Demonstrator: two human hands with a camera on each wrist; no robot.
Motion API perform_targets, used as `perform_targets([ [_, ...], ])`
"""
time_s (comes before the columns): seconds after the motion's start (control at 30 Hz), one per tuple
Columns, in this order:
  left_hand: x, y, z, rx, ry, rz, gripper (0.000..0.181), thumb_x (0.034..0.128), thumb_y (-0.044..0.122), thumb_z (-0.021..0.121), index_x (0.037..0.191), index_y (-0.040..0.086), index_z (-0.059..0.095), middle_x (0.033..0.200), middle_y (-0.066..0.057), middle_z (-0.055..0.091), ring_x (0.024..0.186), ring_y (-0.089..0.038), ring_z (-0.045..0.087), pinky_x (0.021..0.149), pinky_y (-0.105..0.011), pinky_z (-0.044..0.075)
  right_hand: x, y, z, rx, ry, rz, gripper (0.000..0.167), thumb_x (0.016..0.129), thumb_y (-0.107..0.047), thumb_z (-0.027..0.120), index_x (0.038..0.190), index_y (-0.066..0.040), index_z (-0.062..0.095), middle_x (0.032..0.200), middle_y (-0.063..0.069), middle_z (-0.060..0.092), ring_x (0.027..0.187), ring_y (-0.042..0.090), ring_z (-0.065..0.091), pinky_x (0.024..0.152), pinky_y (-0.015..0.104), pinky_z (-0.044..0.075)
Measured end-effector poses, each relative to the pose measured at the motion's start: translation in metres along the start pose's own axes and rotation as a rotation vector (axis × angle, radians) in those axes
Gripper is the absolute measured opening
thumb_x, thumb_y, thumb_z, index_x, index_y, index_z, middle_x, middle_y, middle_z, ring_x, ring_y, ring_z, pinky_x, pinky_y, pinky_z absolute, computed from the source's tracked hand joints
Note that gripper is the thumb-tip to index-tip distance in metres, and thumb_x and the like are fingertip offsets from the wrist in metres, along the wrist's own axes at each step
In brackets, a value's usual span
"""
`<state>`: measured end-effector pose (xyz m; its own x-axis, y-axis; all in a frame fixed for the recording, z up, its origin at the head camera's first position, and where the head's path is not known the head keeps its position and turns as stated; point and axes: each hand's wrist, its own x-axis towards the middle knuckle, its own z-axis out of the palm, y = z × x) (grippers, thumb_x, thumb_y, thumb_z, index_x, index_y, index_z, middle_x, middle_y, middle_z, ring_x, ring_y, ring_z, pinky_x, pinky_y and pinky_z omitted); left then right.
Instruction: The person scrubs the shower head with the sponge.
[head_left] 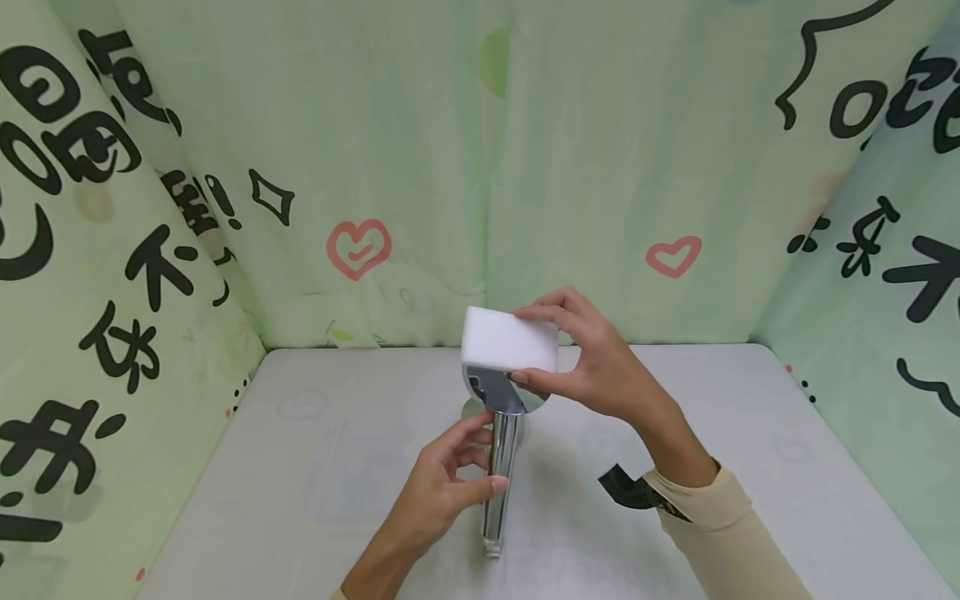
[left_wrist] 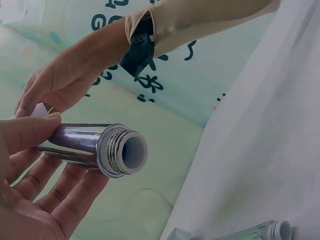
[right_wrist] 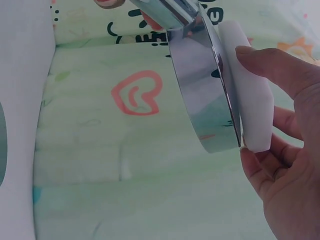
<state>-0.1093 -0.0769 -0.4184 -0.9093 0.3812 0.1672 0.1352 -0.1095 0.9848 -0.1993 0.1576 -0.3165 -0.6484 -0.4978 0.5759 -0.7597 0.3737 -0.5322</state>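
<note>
My left hand (head_left: 438, 487) grips the handle of a chrome hand shower (head_left: 502, 454), held upright with its round head at the top. In my right hand (head_left: 603, 371) is a white sponge block (head_left: 501, 337), pinched between thumb and fingers. The sponge (right_wrist: 255, 110) lies flat along the face side of the shower head (right_wrist: 200, 90) in the right wrist view. A hollow threaded end (left_wrist: 125, 152) of the handle points toward the left wrist camera, with the fingers wrapped below it.
A second chrome piece (left_wrist: 255, 233) with a threaded end lies on the white table (head_left: 315, 500), mostly hidden in the head view. Pale green curtains (head_left: 420, 167) with dark writing and red hearts stand at the back and both sides. A dark strap (head_left: 630, 490) hangs at the right cuff.
</note>
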Motion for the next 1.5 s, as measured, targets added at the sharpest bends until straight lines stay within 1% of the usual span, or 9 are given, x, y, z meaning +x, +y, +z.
perform_targets([
  [0.17, 0.003, 0.002, 0.0, 0.011, 0.03, -0.007, 0.069, 0.0859, 0.003, 0.079, 0.147, 0.018, 0.052, 0.122, -0.016, 0.063, 0.093, -0.022, 0.064, 0.067, -0.027, 0.056, -0.003, -0.001, 0.006, -0.02, -0.012, -0.018, 0.061, 0.075, -0.02, 0.092, 0.13, -0.015, 0.066, 0.125, 0.0, 0.056, 0.116, 0.016, 0.055, 0.088, 0.033, 0.056],
  [0.37, 0.006, 0.004, -0.001, -0.019, 0.053, -0.033, 0.069, 0.0862, 0.002, 0.078, 0.148, 0.019, 0.052, 0.123, -0.016, 0.061, 0.094, -0.022, 0.064, 0.067, -0.028, 0.057, -0.006, -0.004, 0.013, -0.046, -0.032, -0.027, 0.06, 0.076, -0.02, 0.091, 0.13, -0.014, 0.066, 0.123, 0.0, 0.055, 0.118, 0.016, 0.053, 0.09, 0.033, 0.056],
  [0.6, 0.007, 0.006, -0.003, -0.026, 0.076, -0.041, 0.069, 0.0862, 0.002, 0.078, 0.148, 0.019, 0.051, 0.124, -0.016, 0.059, 0.092, -0.021, 0.064, 0.066, -0.029, 0.058, -0.011, -0.008, 0.018, -0.055, -0.067, -0.048, 0.058, 0.077, -0.018, 0.089, 0.13, -0.014, 0.066, 0.122, 0.0, 0.054, 0.118, 0.017, 0.051, 0.081, 0.032, 0.058],
  [0.77, 0.007, 0.008, -0.005, 0.003, 0.107, -0.043, 0.062, 0.0862, 0.005, 0.079, 0.142, 0.019, 0.055, 0.124, -0.014, 0.059, 0.094, -0.024, 0.062, 0.066, -0.032, 0.058, -0.013, -0.01, 0.018, -0.071, -0.085, -0.046, 0.058, 0.077, -0.019, 0.089, 0.129, -0.015, 0.066, 0.124, 0.0, 0.054, 0.12, 0.016, 0.051, 0.084, 0.033, 0.058],
  [0.87, 0.007, 0.01, -0.006, -0.002, 0.116, -0.045, 0.057, 0.0867, 0.006, 0.079, 0.138, 0.017, 0.057, 0.123, -0.013, 0.06, 0.094, -0.027, 0.061, 0.067, -0.034, 0.059, -0.014, -0.009, 0.018, -0.071, -0.089, -0.047, 0.059, 0.077, -0.02, 0.09, 0.13, -0.015, 0.065, 0.124, -0.001, 0.053, 0.119, 0.016, 0.05, 0.084, 0.032, 0.058],
  [1.1, 0.007, 0.013, -0.01, -0.027, 0.134, -0.051, 0.057, 0.0886, 0.009, 0.078, 0.14, 0.02, 0.056, 0.123, -0.012, 0.059, 0.097, -0.028, 0.058, 0.068, -0.035, 0.059, -0.017, -0.007, 0.019, -0.065, -0.084, -0.083, 0.064, 0.075, -0.02, 0.091, 0.133, -0.016, 0.064, 0.124, 0.001, 0.054, 0.117, 0.017, 0.052, 0.083, 0.032, 0.058],
  [1.23, 0.006, 0.011, -0.009, -0.037, 0.129, -0.053, 0.057, 0.0885, 0.008, 0.078, 0.14, 0.018, 0.056, 0.122, -0.013, 0.059, 0.097, -0.027, 0.059, 0.068, -0.033, 0.058, -0.017, -0.007, 0.019, -0.067, -0.074, -0.091, 0.064, 0.075, -0.019, 0.091, 0.134, -0.016, 0.064, 0.124, 0.001, 0.055, 0.116, 0.017, 0.052, 0.083, 0.032, 0.058],
  [1.5, 0.002, 0.006, 0.0, -0.076, 0.075, -0.044, 0.068, 0.0882, 0.003, 0.076, 0.149, 0.018, 0.049, 0.126, -0.016, 0.056, 0.096, -0.022, 0.061, 0.067, -0.026, 0.056, -0.012, -0.009, 0.015, -0.07, -0.05, -0.07, 0.062, 0.075, -0.019, 0.091, 0.131, -0.013, 0.065, 0.124, 0.001, 0.055, 0.118, 0.016, 0.053, 0.087, 0.032, 0.057],
])
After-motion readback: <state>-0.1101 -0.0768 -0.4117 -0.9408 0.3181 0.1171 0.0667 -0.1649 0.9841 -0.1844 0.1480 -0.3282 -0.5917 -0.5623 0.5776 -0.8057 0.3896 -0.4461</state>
